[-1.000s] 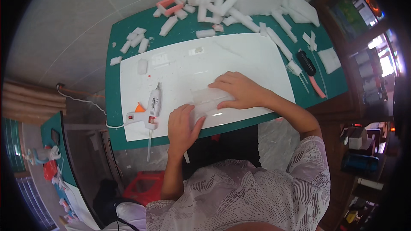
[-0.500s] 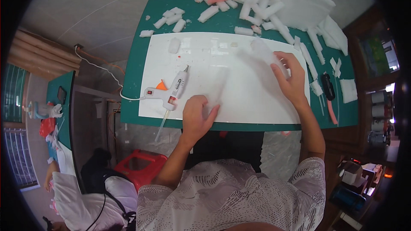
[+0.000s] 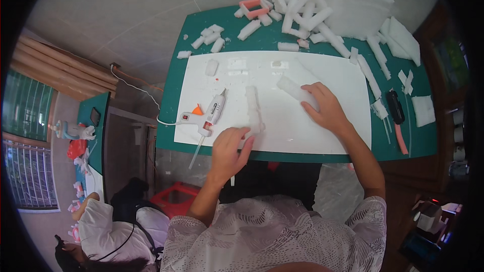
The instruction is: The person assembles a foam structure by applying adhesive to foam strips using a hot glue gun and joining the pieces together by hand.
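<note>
Hands (image 3: 229, 148) now apart, each on foam strip (image 3: 253, 108).

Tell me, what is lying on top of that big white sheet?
On the white sheet: a white glue gun, an upright foam strip by the left hand, and a foam block under the right hand. What the palms cover cannot be seen.

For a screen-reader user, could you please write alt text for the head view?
Seen from above, a person's left hand touches one white foam strip and the right hand another foam piece on a white sheet; a white glue gun lies left.
</note>
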`<state>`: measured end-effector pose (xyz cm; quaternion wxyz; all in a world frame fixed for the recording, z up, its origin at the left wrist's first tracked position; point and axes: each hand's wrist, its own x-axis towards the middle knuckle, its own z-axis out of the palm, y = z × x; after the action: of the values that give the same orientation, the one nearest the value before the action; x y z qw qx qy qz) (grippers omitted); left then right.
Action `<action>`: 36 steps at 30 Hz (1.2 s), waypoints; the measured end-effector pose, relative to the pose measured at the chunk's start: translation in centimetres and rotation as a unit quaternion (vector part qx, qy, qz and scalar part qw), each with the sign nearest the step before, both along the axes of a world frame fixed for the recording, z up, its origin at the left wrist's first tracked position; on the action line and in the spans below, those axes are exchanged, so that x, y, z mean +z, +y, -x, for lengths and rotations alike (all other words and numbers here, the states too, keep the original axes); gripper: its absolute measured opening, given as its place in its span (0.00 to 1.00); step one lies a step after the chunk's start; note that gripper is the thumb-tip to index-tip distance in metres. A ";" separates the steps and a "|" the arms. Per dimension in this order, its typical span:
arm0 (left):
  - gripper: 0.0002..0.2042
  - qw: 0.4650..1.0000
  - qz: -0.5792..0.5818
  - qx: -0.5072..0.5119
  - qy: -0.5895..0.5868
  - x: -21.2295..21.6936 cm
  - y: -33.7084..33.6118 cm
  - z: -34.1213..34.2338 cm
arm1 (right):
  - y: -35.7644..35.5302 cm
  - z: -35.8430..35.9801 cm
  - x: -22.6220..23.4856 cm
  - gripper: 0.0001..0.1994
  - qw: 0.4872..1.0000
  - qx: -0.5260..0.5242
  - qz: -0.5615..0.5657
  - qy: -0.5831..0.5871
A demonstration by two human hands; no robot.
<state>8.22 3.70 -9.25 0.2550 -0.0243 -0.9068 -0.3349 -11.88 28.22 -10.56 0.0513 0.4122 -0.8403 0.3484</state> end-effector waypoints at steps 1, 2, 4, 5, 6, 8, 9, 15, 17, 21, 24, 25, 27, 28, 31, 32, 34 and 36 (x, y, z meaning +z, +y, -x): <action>0.10 1.000 0.012 0.007 0.013 1.5 -0.1 -0.5 | 0.0 -0.1 0.1 0.18 1.000 0.007 0.004 0.002; 0.10 1.000 0.019 0.006 0.015 2.8 -0.7 -0.5 | -0.1 -0.2 0.3 0.18 1.000 0.014 0.007 0.003; 0.07 0.998 0.050 0.035 0.004 5.4 -2.4 -0.4 | -0.3 -0.5 0.8 0.17 1.000 0.024 0.014 0.004; 0.08 0.997 0.060 0.042 -0.028 6.6 -3.4 0.3 | -0.2 -0.5 1.0 0.17 0.999 0.032 0.016 0.003; 0.08 0.995 0.069 0.050 -0.060 7.9 -4.6 1.5 | 0.0 -0.4 1.0 0.17 0.999 0.032 0.021 0.004; 0.12 0.992 0.103 0.009 -0.068 8.4 -8.8 5.3 | 0.6 -0.4 0.8 0.16 1.000 0.019 0.021 0.012; 0.14 0.991 0.110 0.006 -0.080 8.1 -11.1 7.7 | 0.9 -0.4 0.8 0.16 1.000 0.017 0.023 0.011; 0.19 0.956 0.236 0.038 -0.171 0.7 -19.8 17.8 | 0.3 0.4 1.1 0.16 0.999 0.032 0.027 0.002; 0.18 0.949 0.244 0.025 -0.195 -0.1 -20.9 19.4 | 0.0 0.5 0.7 0.16 0.998 0.039 0.045 -0.027; 0.18 0.971 0.080 -0.034 -0.222 1.1 -17.4 19.9 | 0.8 0.8 0.0 0.17 0.998 0.017 0.032 -0.047; 0.16 0.968 -0.059 -0.051 -0.240 4.4 -13.1 18.3 | 1.6 0.2 0.7 0.17 0.997 0.013 0.022 -0.068; 0.16 0.950 -0.160 -0.071 -0.258 5.4 -11.9 17.7 | 1.7 0.1 0.7 0.18 0.997 0.022 0.019 -0.070; 0.14 0.936 -0.208 -0.098 -0.265 6.7 -9.6 16.5 | 1.5 0.1 0.3 0.18 0.996 0.037 0.013 -0.075; 0.13 0.929 -0.228 -0.122 -0.265 6.6 -9.2 16.0 | 1.4 0.3 -0.1 0.18 0.996 0.050 0.016 -0.070; 0.10 0.916 -0.273 -0.160 -0.248 5.8 -6.6 14.4 | 1.0 0.8 -0.3 0.19 0.994 0.069 0.012 -0.086; 0.09 0.907 -0.300 -0.172 -0.239 5.4 -5.7 13.7 | 1.0 0.9 -0.1 0.20 0.992 0.075 0.012 -0.101; 0.08 0.906 -0.318 -0.166 -0.225 5.2 -3.9 12.6 | 0.7 1.0 0.4 0.19 0.991 0.074 0.002 -0.116; 0.08 0.897 -0.356 -0.163 -0.206 3.5 -2.7 12.1 | 0.8 0.9 0.5 0.19 0.989 0.073 -0.006 -0.126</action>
<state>-3.87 0.97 -5.71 -0.0042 -0.0102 -0.7425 -0.6698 -12.80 28.98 -10.06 -0.0830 0.4255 -0.8099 0.3952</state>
